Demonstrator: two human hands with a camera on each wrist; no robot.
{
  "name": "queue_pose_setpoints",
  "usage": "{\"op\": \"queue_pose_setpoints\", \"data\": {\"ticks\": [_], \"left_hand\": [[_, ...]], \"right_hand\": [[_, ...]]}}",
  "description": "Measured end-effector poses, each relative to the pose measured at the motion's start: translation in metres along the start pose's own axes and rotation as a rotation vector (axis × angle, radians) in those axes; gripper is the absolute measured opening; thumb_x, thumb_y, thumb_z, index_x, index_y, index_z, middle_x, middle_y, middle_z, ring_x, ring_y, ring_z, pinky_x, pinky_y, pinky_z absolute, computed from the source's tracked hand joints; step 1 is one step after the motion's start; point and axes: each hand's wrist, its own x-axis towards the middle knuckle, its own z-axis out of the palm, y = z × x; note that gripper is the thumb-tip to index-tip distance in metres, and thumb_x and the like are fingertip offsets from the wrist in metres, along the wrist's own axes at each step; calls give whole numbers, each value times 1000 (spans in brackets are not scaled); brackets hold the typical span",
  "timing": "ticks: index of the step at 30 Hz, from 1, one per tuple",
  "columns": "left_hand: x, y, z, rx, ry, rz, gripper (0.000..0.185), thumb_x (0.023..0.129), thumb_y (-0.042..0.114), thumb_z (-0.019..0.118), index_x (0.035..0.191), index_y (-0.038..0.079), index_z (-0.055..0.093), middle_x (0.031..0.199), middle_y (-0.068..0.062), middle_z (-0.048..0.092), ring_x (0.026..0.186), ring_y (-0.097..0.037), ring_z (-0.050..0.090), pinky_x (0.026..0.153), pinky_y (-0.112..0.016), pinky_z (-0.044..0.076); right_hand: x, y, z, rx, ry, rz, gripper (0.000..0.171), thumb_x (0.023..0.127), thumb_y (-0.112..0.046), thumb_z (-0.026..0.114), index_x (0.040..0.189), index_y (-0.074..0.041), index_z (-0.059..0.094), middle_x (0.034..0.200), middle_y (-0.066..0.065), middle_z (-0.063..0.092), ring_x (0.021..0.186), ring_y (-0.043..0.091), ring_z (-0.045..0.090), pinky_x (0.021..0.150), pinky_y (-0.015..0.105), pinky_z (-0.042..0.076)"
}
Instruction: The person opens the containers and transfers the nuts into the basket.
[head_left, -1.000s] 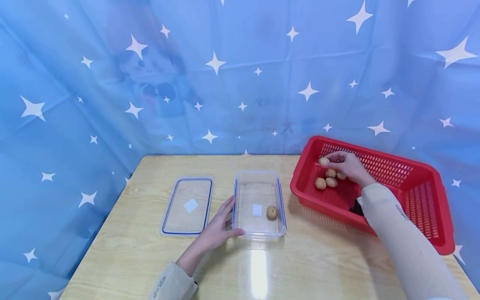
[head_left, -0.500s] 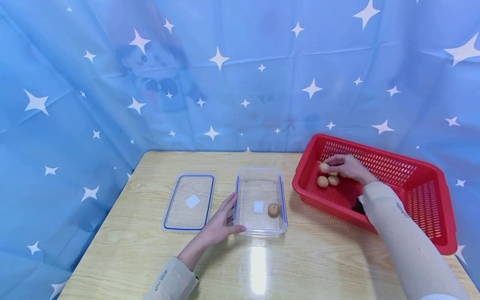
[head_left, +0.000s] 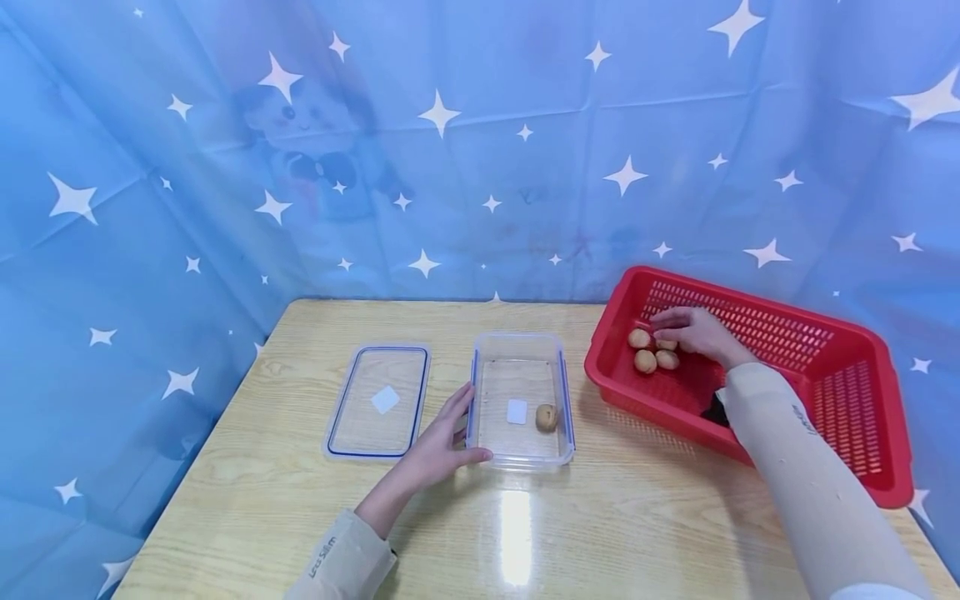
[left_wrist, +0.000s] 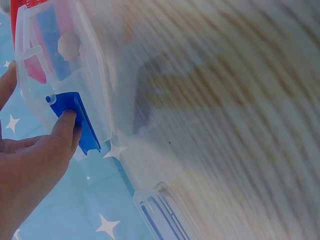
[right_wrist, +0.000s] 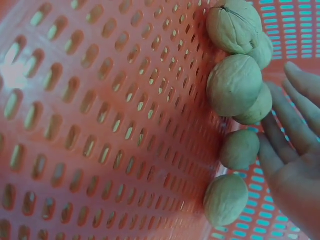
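Observation:
My left hand (head_left: 433,452) rests on the clear plastic food container (head_left: 498,385), thumb at its front edge and fingers along its left side. In the left wrist view one digit touches the blue latch (left_wrist: 82,122). A single walnut (head_left: 546,418) lies in the container, near its right wall. Inside the red basket (head_left: 757,302), my right hand (head_left: 697,332) is beside several walnuts (head_left: 645,362) and grips none. The right wrist view shows its fingers extended, with the fingertips close to the walnuts (right_wrist: 235,85).
Left of the container lies its clear lid (head_left: 382,375), which has a blue seal and a white label. The basket stands at the wooden table's (head_left: 600,525) right side. A blue curtain (head_left: 480,167) with white stars hangs behind and to the left.
My right hand pinched a walnut earlier, lowered it, and has let it go among the others at the basket's left end. My left hand stays at the container.

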Motion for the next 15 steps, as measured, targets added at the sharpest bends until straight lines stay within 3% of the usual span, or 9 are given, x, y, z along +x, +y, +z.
{"op": "queue_pose_setpoints", "data": {"ticks": [6,15], "left_hand": [[0,1,0,4,-3,-6,99,86,16,77,161,9,12,169,-12,3,149,-41,28,117,-47,41],[0,0,1,-6,-5,3,100,85,18,78,160,8,12,169,-13,4,149,-43,28,117,-50,41]], "right_hand": [[-3,-1,-4,42,10,10,55,101,-28,56,147,0,44,146,29,47,124,37,47,87,29,58],[-7,-12,-7,121,46,-15,59,101,-29,57,151,-2,39,151,25,43,135,37,43,103,37,57]]}}
